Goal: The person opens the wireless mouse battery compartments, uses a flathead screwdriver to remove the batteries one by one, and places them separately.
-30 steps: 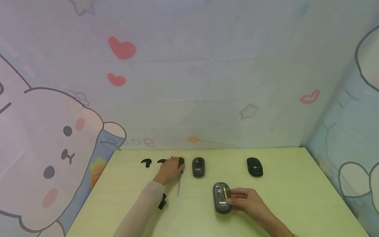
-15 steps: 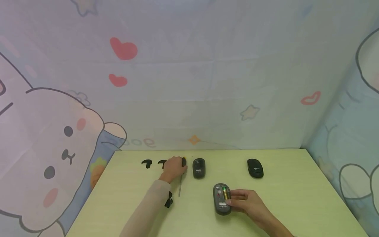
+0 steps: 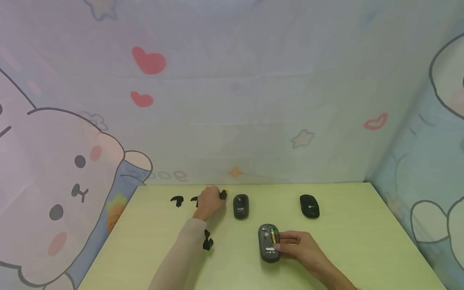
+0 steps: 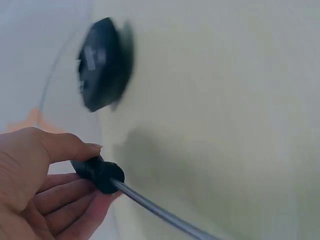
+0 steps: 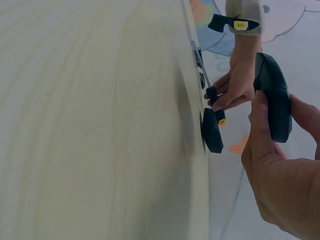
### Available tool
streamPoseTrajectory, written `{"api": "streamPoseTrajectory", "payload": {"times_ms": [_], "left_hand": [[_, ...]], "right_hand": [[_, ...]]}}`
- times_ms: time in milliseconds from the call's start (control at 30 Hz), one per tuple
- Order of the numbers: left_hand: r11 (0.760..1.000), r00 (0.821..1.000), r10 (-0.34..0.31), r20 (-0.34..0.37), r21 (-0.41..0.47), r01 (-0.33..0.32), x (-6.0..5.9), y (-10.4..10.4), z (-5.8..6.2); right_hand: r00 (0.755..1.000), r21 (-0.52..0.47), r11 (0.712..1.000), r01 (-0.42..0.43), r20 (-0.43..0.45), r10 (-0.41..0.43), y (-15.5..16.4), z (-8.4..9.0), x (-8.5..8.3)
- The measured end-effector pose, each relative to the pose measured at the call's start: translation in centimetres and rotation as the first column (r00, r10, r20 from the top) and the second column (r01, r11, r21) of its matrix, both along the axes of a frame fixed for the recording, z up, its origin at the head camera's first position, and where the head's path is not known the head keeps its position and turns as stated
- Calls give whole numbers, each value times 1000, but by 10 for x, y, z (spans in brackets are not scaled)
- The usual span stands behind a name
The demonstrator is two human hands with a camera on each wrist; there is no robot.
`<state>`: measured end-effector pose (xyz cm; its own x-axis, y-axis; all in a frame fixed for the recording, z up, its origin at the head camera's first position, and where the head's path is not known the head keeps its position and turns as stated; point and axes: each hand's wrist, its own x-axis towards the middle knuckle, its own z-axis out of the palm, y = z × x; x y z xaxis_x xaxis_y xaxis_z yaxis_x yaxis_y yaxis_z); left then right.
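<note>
screwdriver (image 4: pixel 106 177) has turned, gripped by left hand (image 3: pixel 210 202) beyond the mouse (image 3: pixel 266 245) right hand (image 3: pixel 303 249) grips; likely pickup, next calling for lifting.

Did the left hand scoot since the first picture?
Yes. In the head view, the left hand moved slightly right, closer to the resting mouse beside it.

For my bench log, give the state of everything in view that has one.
Held mouse: in right hand, underside up, open
Battery: exposed inside held mouse
Screwdriver: gripped by left hand
Middle mouse: on table, unheld
Far-right mouse: on table, unheld
Black pieces: lying on table
</note>
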<state>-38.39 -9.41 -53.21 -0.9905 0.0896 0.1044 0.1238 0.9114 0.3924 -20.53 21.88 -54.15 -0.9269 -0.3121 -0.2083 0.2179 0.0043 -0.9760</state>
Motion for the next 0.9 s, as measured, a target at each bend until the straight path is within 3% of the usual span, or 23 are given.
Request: {"api": "streamPoseTrajectory", "payload": {"times_ms": [133,400,633,900], "left_hand": [[994,999,-23,-24,106,25,2,-8,13],[974,999,-30,-19,226,33,10,-21,36],[935,996,-80,-27,345,85,21,-25,60],[893,995,-90,-44,438,100,35,-24,77]], "right_hand": [[1000,5,1000,1,9,-1,0,2,-2],[999,22,1000,12,44,-13,-4,2,0],[999,14,1000,6,45,-6,-6,3,1],[998,15,1000,-8,57,7,-11,1,2]]}}
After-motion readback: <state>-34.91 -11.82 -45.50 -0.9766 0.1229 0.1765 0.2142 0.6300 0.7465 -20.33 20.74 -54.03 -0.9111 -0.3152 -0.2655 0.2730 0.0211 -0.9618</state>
